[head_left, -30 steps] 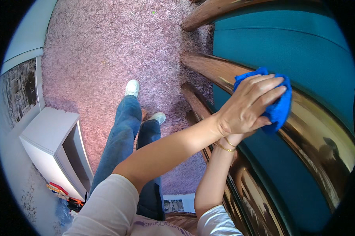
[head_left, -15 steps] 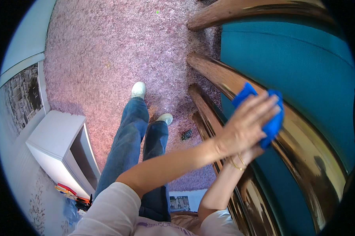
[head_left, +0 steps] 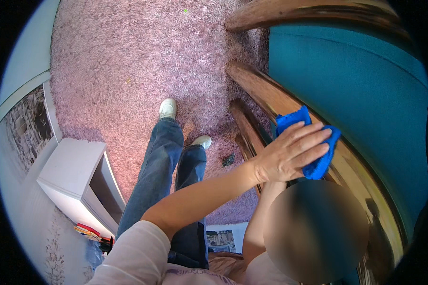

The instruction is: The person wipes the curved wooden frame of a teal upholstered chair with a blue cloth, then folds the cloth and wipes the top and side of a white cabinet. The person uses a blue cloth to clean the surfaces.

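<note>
My left hand (head_left: 290, 154) lies over a folded blue cloth (head_left: 321, 164) and presses it on the glossy curved wooden rail (head_left: 259, 88) of a piece of furniture with teal upholstery (head_left: 332, 61). Its fingers reach across the cloth, whose edges stick out on both sides. My right forearm (head_left: 254, 232) rises from below toward the same spot. The right hand is mostly hidden beneath the left hand and behind a round blurred patch, so its fingers do not show.
A second wooden rail (head_left: 290, 12) curves along the top right. Pink shaggy carpet (head_left: 114, 52) covers the floor under my feet. At left stand a white cabinet (head_left: 71, 164) and a framed picture (head_left: 26, 121). A small dark object (head_left: 228, 159) lies by the furniture.
The blue cloth and my left hand have shifted slightly down and left along the rail. My right hand and its bracelets, visible before, are now hidden. The view has tilted a little.
</note>
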{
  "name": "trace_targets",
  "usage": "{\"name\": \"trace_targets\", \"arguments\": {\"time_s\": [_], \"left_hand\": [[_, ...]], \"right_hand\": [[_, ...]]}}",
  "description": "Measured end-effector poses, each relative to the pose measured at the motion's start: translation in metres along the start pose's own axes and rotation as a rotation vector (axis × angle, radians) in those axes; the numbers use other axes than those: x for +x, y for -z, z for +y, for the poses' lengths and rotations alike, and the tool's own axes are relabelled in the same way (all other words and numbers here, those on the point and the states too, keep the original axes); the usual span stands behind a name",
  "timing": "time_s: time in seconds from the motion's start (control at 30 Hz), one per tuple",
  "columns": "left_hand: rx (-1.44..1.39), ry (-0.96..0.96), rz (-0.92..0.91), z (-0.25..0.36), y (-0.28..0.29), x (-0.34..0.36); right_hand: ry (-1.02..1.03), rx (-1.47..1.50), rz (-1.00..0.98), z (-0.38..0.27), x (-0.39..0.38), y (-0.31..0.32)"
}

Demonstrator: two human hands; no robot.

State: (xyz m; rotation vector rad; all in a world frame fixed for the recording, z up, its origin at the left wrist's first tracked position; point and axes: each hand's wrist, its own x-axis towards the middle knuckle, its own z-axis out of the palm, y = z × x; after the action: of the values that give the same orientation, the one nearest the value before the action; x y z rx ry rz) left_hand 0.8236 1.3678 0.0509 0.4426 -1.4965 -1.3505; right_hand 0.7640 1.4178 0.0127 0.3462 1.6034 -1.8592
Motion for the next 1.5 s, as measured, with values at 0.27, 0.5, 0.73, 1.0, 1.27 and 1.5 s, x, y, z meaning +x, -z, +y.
{"name": "trace_targets", "arguments": {"time_s": [0.27, 0.5, 0.73, 1.0, 1.27, 1.5], "left_hand": [[0.289, 0.279, -0.239, -0.033, 0.027, -0.026], [-0.004, 0.544, -0.008, -0.001, 0.007, -0.029], [-0.130, 0.224, 0.000, 0.066, -0.002, 0.008], [0.016, -0.007, 0.003, 0.003, 0.000, -0.011], [0.130, 0.369, -0.204, -0.086, 0.047, -0.049], [0.285, 0.740, 0.067, -0.182, 0.075, -0.105]], "right_hand": [[-0.152, 0.025, 0.011, 0.030, 0.035, 0.011], [-0.106, 0.077, 0.029, -0.018, -0.023, -0.010], [0.020, 0.135, -0.001, -0.053, -0.073, -0.010], [-0.025, 0.014, 0.095, 0.021, -0.024, 0.014], [-0.193, -0.012, 0.059, 0.114, 0.062, 0.043], [-0.543, 0.071, -0.099, 0.176, 0.095, 0.006]]}}
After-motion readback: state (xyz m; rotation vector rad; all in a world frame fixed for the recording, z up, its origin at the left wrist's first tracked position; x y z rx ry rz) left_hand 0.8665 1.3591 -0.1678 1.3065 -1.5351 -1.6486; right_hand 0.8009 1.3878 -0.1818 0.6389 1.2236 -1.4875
